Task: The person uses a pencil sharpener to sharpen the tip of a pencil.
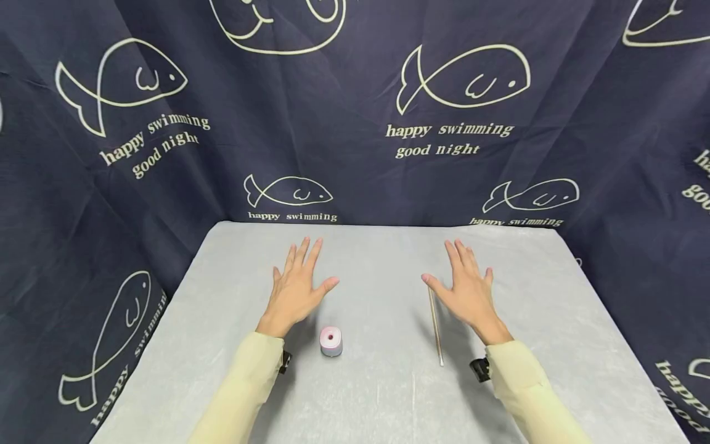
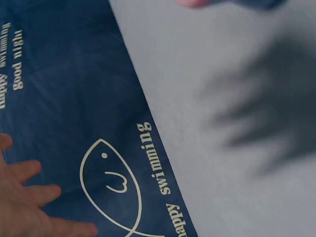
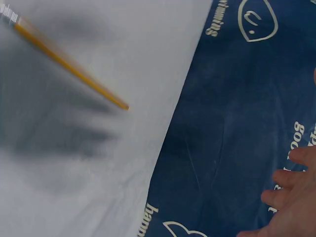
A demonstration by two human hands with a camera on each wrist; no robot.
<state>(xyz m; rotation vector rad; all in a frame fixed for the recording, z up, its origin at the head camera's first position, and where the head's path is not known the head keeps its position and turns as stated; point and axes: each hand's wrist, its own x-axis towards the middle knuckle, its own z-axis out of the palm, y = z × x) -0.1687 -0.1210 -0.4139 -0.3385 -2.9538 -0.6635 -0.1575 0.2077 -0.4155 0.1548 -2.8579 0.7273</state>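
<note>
My left hand [image 1: 294,293] hovers over the left half of the table with its fingers spread and nothing in them. Close to its wrist stands a small rounded block [image 1: 331,341], pinkish on top with a dark hole and greyish below, like a pencil sharpener. Over the right half, my right hand [image 1: 468,293] is held up the same way, fingers extended and bare. Beside it lies a slim pencil-like stick [image 1: 436,327], its far end by the thumb. The right wrist view gives that stick [image 3: 74,68] a golden-yellow body and a silvery end.
A pale grey cloth covers the table [image 1: 383,394]. Dark blue curtains [image 1: 355,111] printed with fish and lettering close off the back and both sides. Each forearm wears a light sleeve, with a black wrist device [image 1: 480,370] showing at the right cuff.
</note>
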